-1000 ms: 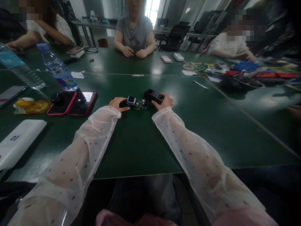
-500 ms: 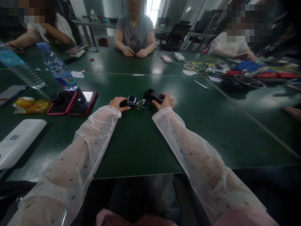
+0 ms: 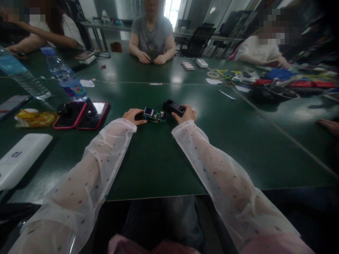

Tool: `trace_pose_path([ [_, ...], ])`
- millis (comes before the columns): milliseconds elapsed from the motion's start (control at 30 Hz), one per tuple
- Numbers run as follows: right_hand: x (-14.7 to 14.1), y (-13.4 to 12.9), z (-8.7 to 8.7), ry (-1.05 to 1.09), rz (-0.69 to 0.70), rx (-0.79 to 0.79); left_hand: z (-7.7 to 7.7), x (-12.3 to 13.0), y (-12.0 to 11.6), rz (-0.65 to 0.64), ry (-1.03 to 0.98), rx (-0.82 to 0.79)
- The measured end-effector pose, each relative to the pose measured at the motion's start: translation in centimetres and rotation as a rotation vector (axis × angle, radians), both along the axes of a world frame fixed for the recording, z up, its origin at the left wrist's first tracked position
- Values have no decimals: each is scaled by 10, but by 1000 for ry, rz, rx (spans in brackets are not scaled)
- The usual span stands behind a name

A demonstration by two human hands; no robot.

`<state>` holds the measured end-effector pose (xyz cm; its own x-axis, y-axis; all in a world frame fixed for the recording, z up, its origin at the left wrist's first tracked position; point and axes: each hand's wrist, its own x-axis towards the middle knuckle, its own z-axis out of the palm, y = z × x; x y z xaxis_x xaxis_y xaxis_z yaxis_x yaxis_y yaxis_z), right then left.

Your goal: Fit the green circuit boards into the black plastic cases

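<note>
Between thumb and fingers, my left hand (image 3: 132,116) grips the left end of a green circuit board (image 3: 158,117). A small square screen (image 3: 148,112) sits on that board, and a dark piece shows at its left end inside my grasp. My right hand (image 3: 186,114) is closed around the right end of a black plastic case (image 3: 173,107), which has openings in its upper face. The case lies tilted just to the right of the board, with a narrow gap between them. My right fingertips are partly hidden behind the case.
Left of my hands are a pink-edged phone case (image 3: 93,115), a yellow wrapper (image 3: 37,118), water bottles (image 3: 66,76) and a white power bank (image 3: 25,158). A wrench (image 3: 227,95) and cluttered cables (image 3: 225,75) lie at right. Several people sit around the green table (image 3: 156,165).
My hands, the circuit board and the black case hold their places. At the far left, a person's raised arm has shifted slightly.
</note>
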<state>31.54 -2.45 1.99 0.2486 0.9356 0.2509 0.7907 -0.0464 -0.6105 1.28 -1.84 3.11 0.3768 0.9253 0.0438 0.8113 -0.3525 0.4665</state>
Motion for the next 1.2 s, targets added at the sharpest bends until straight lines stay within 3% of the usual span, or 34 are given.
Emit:
trace_pose_path([
  [900,2,5,-5,-3,-20,5,-1,-2,2,-10,-7,3],
  [1200,2,0,3,36,-3,63,-5,-2,2,7,-17,21],
])
